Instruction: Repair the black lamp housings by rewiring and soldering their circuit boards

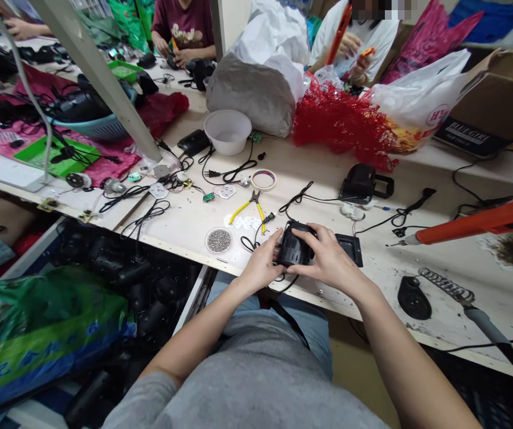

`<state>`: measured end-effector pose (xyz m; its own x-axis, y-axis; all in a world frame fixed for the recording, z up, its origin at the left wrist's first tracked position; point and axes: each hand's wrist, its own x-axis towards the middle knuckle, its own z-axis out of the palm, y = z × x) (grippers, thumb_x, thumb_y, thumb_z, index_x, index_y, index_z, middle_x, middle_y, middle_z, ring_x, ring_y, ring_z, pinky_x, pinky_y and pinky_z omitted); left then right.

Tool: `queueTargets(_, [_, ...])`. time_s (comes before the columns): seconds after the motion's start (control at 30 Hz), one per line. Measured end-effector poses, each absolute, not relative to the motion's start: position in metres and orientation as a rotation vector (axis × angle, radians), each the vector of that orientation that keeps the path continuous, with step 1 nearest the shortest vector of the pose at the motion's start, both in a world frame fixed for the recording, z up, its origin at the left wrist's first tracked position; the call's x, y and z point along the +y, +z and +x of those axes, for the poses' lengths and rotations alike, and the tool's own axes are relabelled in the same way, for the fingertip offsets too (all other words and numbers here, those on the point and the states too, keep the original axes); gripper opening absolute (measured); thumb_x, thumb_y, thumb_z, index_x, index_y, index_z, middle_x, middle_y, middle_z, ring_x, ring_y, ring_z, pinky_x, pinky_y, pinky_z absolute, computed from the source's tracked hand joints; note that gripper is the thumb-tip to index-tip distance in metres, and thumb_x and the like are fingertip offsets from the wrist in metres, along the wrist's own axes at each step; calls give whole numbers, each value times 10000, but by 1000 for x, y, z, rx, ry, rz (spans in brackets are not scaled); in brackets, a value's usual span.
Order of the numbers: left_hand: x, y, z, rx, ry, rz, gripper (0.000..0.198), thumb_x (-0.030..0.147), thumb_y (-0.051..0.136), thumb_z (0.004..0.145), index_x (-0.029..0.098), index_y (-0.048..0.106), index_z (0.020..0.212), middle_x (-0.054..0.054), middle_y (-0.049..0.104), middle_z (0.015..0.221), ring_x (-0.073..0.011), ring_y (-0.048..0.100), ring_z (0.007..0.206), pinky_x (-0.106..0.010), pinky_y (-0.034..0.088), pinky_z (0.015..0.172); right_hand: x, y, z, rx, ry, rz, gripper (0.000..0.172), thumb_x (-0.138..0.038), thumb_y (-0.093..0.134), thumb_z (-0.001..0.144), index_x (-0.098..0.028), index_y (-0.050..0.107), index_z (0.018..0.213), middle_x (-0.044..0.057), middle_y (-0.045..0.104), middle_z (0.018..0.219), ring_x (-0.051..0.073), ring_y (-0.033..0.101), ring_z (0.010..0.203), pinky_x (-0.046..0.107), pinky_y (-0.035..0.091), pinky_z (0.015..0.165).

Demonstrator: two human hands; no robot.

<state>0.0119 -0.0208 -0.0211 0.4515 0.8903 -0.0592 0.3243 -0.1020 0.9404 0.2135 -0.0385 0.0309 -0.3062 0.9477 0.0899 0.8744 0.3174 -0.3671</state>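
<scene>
Near the table's front edge, both my hands hold a black plastic housing (295, 245) with a cord running from it. My left hand (263, 262) grips its left side, fingers closed against it. Across the top and right side wraps my right hand (327, 253). Just right of it lies a black rectangular frame (350, 249), partly hidden by my right hand. Yellow-handled cutters (254, 205) lie beyond my left hand, beside white round discs (242, 222). A round dish of small screws (218, 240) stands to the left.
An orange electric screwdriver (475, 223) points in from the right. Below it are a soldering iron (488, 325) and its coiled holder (446, 283). A tape roll (263, 180), white bowl (228, 131) and another black housing (358, 183) stand farther back. Left, a drawer holds black housings (149, 298). People work opposite.
</scene>
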Motion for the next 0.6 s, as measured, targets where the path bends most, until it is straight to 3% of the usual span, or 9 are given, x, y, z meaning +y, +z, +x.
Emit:
queueTargets(0.13, [-21,-23,12,1051,682,1635,963,86,714,669,203,314,1537,-120,618,1262,-200,688,911,-415,588,896,-39,29,221,-2289,392,-1587,811,-638,757,728,-293,518,1421,178,461,1406,403,478,1328,628,458,1048])
queueTargets(0.3, [-21,-23,15,979,735,1658,905,87,704,693,241,354,1514,-105,608,1328,-197,685,934,-407,587,906,-40,32,225,-2280,442,-1567,770,-596,757,746,-297,522,1416,172,465,1413,395,471,1340,625,453,1062])
queueTargets(0.6, [-21,-17,15,1004,688,1649,894,70,691,708,200,337,1518,-114,618,1288,-183,685,905,-385,590,891,-39,33,225,-2270,467,-1584,773,-589,759,748,-278,524,1416,184,462,1420,401,468,1342,625,451,1068])
